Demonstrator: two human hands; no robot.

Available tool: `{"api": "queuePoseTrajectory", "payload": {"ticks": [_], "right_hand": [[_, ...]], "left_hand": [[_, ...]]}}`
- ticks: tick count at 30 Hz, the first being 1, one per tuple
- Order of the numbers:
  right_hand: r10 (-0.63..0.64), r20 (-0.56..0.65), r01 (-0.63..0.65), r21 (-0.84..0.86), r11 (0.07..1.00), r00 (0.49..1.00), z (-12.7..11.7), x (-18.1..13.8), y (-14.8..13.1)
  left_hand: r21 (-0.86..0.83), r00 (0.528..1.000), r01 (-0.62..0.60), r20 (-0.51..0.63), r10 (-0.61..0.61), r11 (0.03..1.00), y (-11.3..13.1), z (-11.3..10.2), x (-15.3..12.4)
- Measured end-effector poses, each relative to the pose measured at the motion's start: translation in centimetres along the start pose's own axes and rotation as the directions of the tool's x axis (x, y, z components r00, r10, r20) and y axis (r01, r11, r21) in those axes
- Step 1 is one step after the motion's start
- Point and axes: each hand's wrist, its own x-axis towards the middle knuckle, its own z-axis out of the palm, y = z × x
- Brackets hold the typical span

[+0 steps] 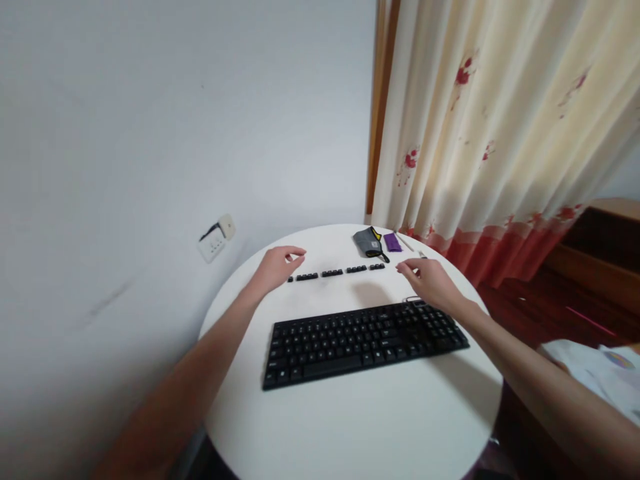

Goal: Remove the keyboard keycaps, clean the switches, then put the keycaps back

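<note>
Both of my hands hover over a round white table, one on each side of a row of loose black keycaps [332,273]. My left hand [278,268] is at the left end of the row, beside a single keycap [290,280]. Its fingers are bent, with a gap between thumb and forefinger and nothing seen in it. Past the right end, my right hand [429,279] hangs with curved, slightly parted fingers, and no held thing shows. A black keyboard [345,343] lies in front of the keycaps. My right forearm passes over its right end, hiding part of it.
Toward the back of the white table [350,427] lie a grey pouch [367,243] with yellow lining, a folded purple cloth [393,243] and a thin pale stick [405,242]. A wall socket [212,245] is at the left. A patterned curtain [450,133] hangs behind.
</note>
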Motion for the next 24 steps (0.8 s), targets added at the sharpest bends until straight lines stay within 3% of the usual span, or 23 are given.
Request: {"api": "queuePoseTrajectory", "payload": {"ticks": [5, 13, 19, 24], "right_hand": [[-0.16, 0.145, 0.168, -0.042, 0.985, 0.976, 7.4, 4.3, -5.0], [-0.26, 0.293, 0.3, -0.099, 0.949, 0.92, 17.7, 9.6, -10.8], [-0.272, 0.357, 0.325, -0.098, 0.94, 0.894, 22.2, 11.1, -12.7], [-0.279, 0.359, 0.319, -0.057, 0.946, 0.891, 23.0, 11.5, -13.6]], "left_hand": [[0.029, 0.99, 0.137, 0.013, -0.137, 0.99, -6.0, 0.8, -1.5], [-0.012, 0.986, 0.162, 0.03, -0.162, 0.987, -10.2, 4.5, -2.1], [-0.062, 0.987, 0.142, 0.079, -0.137, 0.988, -11.0, 5.6, -2.1], [-0.105, 0.985, 0.15, 0.096, -0.14, 0.983, -10.3, 5.6, -2.0]]}}
